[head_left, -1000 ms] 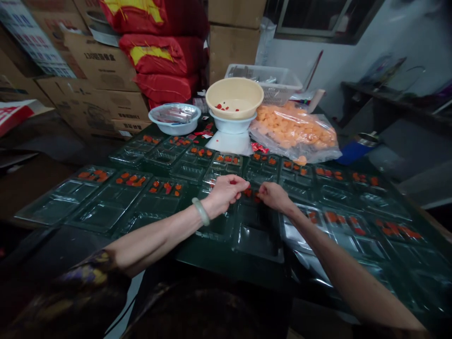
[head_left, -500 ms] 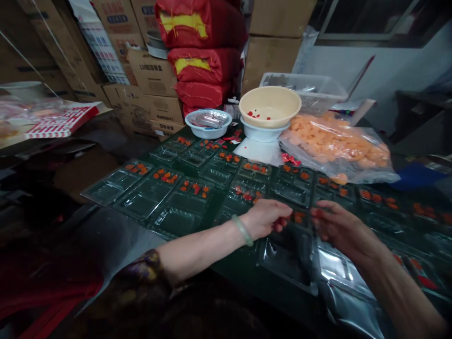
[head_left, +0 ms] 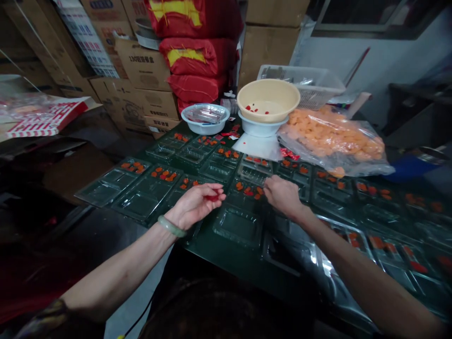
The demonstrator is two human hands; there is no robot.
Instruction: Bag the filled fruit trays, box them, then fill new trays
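My left hand (head_left: 198, 201) is turned partly palm up, its fingers curled around small red pieces (head_left: 212, 196). It hovers over a clear plastic tray at the middle left. My right hand (head_left: 282, 194) is closed, knuckles up, fingertips at the upper right corner of another clear tray (head_left: 236, 227). Whether those fingertips hold anything is hidden. Along that tray's far side lie orange and red pieces (head_left: 248, 191). More clear trays, such as this one at the left (head_left: 137, 198), carry similar pieces in their far compartments.
Behind the trays stand a cream basin (head_left: 268, 96) on a light blue basin, a small blue basin (head_left: 205, 126) with clear packets, and a bag of orange pieces (head_left: 335, 139). A white basket (head_left: 318, 89), red bundles (head_left: 197, 59) and cartons (head_left: 144, 63) are farther back.
My left hand has moved left and turned palm up, showing the red pieces. My right hand has moved left and up over the trays, its fingers now closed.
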